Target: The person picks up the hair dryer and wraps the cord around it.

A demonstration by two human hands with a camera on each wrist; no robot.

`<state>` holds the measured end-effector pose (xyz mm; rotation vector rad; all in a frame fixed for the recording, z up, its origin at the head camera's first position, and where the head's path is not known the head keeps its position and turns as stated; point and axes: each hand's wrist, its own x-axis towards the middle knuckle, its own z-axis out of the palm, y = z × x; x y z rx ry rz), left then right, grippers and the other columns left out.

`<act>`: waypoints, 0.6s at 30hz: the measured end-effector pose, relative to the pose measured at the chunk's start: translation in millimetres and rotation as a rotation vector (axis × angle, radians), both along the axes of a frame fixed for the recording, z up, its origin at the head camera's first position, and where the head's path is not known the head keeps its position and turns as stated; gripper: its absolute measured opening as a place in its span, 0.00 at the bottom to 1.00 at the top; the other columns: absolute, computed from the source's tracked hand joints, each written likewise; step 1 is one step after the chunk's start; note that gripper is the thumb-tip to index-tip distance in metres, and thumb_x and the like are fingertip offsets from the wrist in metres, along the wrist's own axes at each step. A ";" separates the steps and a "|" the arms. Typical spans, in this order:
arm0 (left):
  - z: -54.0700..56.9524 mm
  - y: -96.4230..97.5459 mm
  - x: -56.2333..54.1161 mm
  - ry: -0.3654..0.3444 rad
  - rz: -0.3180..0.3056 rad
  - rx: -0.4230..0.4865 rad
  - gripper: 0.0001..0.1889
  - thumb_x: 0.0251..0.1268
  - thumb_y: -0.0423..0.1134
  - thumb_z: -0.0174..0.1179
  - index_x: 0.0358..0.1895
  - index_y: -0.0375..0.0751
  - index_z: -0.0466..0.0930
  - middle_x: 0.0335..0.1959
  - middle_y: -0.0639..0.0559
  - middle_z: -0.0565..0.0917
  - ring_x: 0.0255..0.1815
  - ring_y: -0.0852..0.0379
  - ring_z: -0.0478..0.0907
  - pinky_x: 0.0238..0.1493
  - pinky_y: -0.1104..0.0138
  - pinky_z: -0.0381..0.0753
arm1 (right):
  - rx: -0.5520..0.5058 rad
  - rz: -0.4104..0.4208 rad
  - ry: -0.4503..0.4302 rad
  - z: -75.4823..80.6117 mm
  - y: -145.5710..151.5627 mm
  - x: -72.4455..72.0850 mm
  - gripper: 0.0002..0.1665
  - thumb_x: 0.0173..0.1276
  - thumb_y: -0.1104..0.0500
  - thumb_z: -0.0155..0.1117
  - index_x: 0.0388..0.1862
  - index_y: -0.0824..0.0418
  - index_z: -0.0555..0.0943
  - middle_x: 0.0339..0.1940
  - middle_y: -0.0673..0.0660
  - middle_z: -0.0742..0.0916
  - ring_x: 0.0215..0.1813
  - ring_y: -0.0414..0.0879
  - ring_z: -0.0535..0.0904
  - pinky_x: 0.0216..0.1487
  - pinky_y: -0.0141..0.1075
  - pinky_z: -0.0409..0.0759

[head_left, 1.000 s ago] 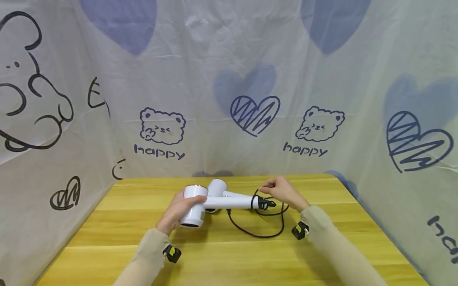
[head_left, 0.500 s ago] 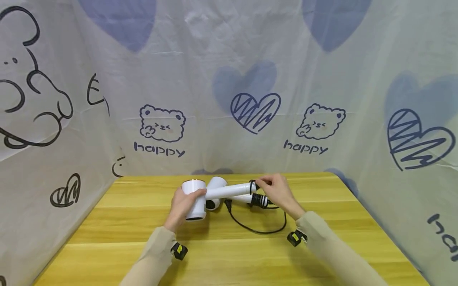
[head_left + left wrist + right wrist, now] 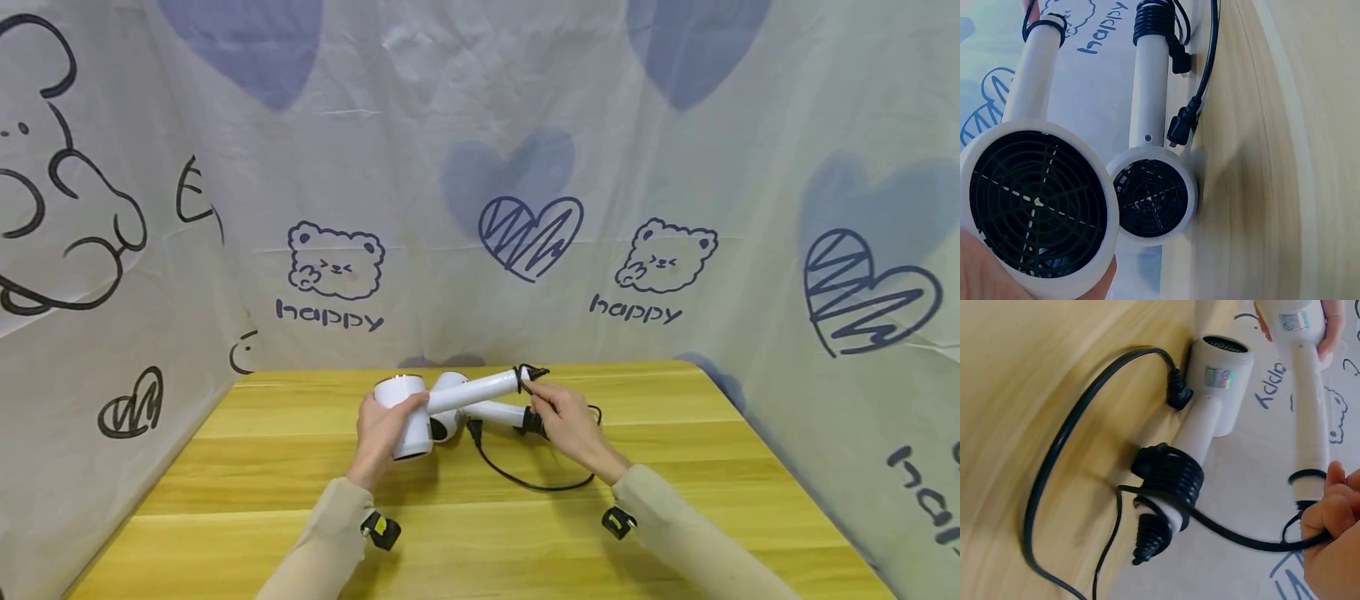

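Note:
My left hand (image 3: 381, 433) grips a white hair dryer (image 3: 472, 392) round its barrel, lifted above the table with the handle tilted up to the right. One turn of black cord (image 3: 1054, 453) circles the handle near its end. My right hand (image 3: 576, 423) pinches that cord just beside the handle end, fingers curled. From there the cord crosses in front of a second white hair dryer (image 3: 1225, 394) and loops over the table to a plug (image 3: 1177, 392). This second dryer lies on the table, its own cord (image 3: 1152, 20) wound in several turns round its handle.
Both dryers are over the back half of the yellow wooden table (image 3: 480, 550). A white printed curtain (image 3: 431, 283) hangs close behind the table and along both sides. The loose loop of cord lies in front of the second dryer.
The held dryer's handle has swung up and away from the second dryer. My right hand has moved in from beyond the handle end, and now sits just below it, pinching the cord.

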<state>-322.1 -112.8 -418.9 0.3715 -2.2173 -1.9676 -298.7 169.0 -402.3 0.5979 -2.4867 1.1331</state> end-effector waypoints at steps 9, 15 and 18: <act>3.0 -3.6 -2.5 -0.014 -0.035 0.240 0.41 0.53 0.49 0.72 0.64 0.32 0.61 0.51 0.39 0.76 0.34 0.54 0.80 0.34 0.64 0.85 | -0.226 0.179 -0.364 -11.2 13.7 -12.1 0.18 0.77 0.59 0.53 0.54 0.71 0.81 0.34 0.59 0.86 0.25 0.38 0.66 0.27 0.27 0.65; 0.7 -2.1 -2.2 -0.078 -0.076 0.275 0.44 0.51 0.52 0.72 0.64 0.30 0.59 0.49 0.38 0.77 0.33 0.53 0.82 0.35 0.63 0.85 | -0.318 0.236 -0.591 -12.3 25.6 -23.1 0.22 0.77 0.57 0.53 0.58 0.73 0.77 0.33 0.56 0.82 0.31 0.41 0.69 0.30 0.28 0.70; -0.1 -1.4 -2.6 -0.087 -0.108 0.290 0.43 0.51 0.53 0.72 0.62 0.30 0.61 0.44 0.40 0.80 0.32 0.54 0.83 0.34 0.64 0.85 | -0.295 0.192 -0.594 -11.4 31.4 -28.7 0.22 0.75 0.55 0.55 0.53 0.74 0.79 0.25 0.52 0.77 0.26 0.40 0.66 0.27 0.29 0.67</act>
